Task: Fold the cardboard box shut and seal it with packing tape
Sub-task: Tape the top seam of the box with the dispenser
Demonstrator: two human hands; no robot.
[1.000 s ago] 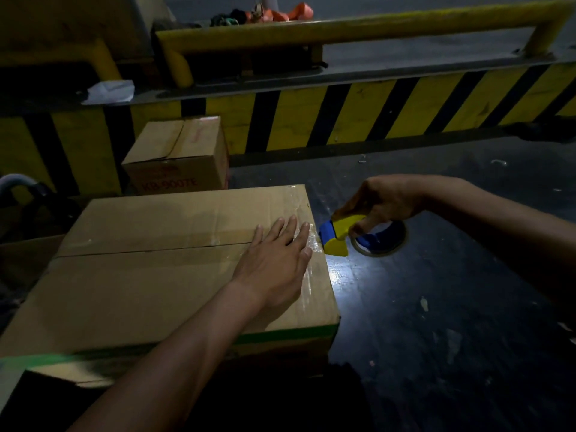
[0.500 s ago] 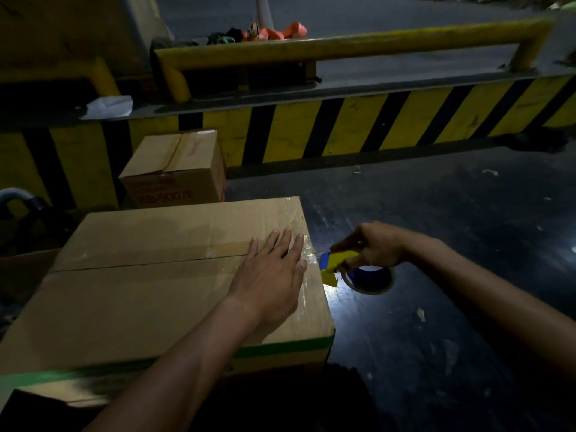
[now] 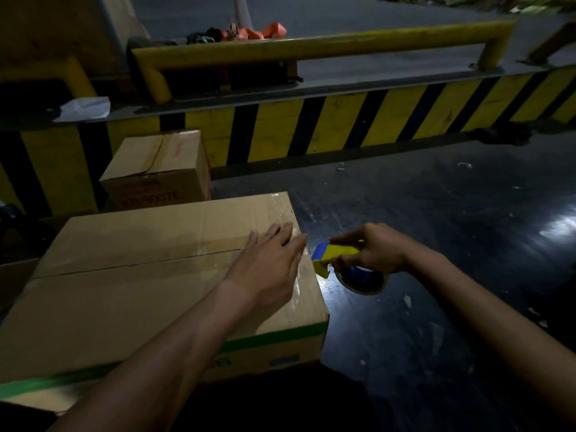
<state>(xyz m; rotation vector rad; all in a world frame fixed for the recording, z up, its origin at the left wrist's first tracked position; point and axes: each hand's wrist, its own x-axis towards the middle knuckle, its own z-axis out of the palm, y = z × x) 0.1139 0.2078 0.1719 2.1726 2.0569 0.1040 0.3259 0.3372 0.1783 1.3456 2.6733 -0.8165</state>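
A large cardboard box (image 3: 131, 285) lies in front of me with its top flaps folded shut and a seam running left to right. Clear tape shines along its right end. My left hand (image 3: 268, 263) presses flat on the box top near the right edge, fingers straight. Just off that right edge my right hand (image 3: 374, 251) grips a yellow and blue tape dispenser (image 3: 333, 255), its tape roll (image 3: 361, 280) hanging below the hand. The dispenser's front sits close to the box's right side.
A smaller closed cardboard box (image 3: 159, 173) stands behind the large one. A yellow and black striped kerb (image 3: 343, 126) with a yellow rail (image 3: 311, 48) runs across the back. Dark shiny floor (image 3: 436, 307) lies to the right. Crumpled white paper (image 3: 84, 107) rests on the ledge.
My right hand has carried the tape dispenser down beside the box's right edge. My left hand has stayed pressed on the box top.
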